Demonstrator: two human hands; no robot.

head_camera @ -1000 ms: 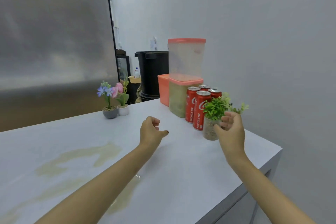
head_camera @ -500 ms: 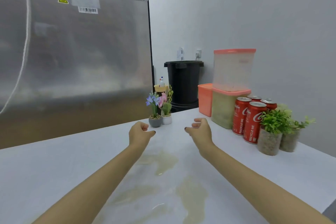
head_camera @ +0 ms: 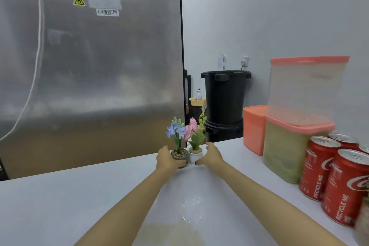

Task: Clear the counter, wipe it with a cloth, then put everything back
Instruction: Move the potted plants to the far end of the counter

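White counter (head_camera: 60,195), steel fridge (head_camera: 99,66) behind — left hand (head_camera: 166,161) round grey pot (head_camera: 179,156), right hand (head_camera: 212,156) round white pot (head_camera: 194,157)

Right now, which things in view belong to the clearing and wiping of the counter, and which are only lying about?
Part of the job: counter; grey pot, gripped by the left hand; white pot, gripped by the right hand; red cans; stacked containers; orange box; stain.

Just lying about: black bin; steel cabinet; yellow bowl; white cable.
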